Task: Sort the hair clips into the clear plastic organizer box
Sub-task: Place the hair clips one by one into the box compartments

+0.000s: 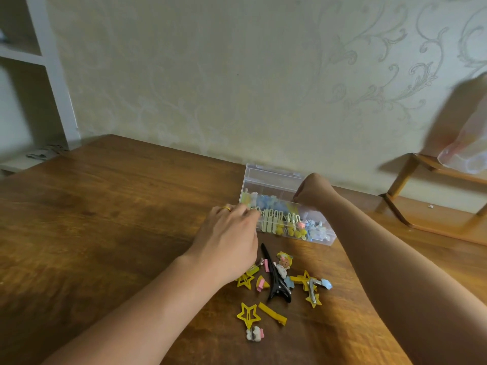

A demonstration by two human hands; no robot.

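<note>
Head view: left hand (228,237) fingers touch the organizer box (286,206) front-left edge, grip unclear; right hand (311,192) curls over its far-right compartment (contents of the fist hidden). Loose hair clips (276,283) lie on the wooden table (105,219) just before the box.

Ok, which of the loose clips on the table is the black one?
The long black claw clip in the middle of the pile: the only dark one, far longer than the yellow stars and bars around it.
</note>
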